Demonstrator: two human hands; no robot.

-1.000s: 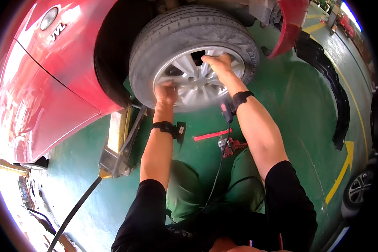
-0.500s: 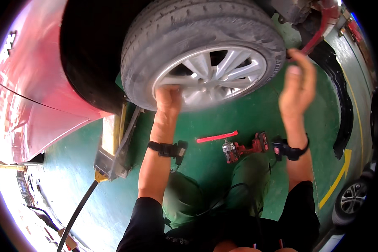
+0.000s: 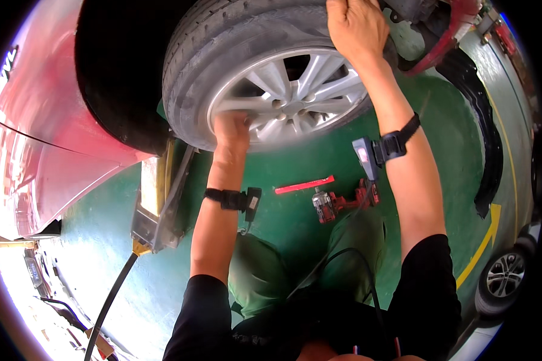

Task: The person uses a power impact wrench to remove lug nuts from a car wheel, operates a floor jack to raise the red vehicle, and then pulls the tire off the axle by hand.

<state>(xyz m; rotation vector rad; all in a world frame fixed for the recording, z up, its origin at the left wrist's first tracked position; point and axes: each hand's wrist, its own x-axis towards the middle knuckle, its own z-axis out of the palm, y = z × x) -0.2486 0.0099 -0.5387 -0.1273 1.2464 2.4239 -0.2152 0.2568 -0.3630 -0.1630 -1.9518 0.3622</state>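
In front of me is a car wheel (image 3: 265, 43), a worn black tyre on a silver multi-spoke rim, tilted at the wheel arch of a red car. My left hand (image 3: 231, 129) reaches into the lower left of the rim and grips it at a spoke, its fingers mostly hidden and slightly blurred. High on the right side of the tyre, my right hand (image 3: 360, 29) is hooked over the tread, fingertips at the picture's upper edge. Below the wheel, a red cordless impact wrench (image 3: 343, 203) and a flat red bar (image 3: 305, 185) lie on the green floor.
A floor jack (image 3: 156, 210) with a long dark handle stands left, under the red car body (image 3: 48, 138). To the right lie a curved black liner (image 3: 485, 132) and a yellow floor arrow (image 3: 482, 246). Another car's wheel (image 3: 504, 275) stands far right.
My right hand has moved up and left from beside the tyre onto its tread. The left hand stays at the rim; the wheel has shifted slightly left and up in view.
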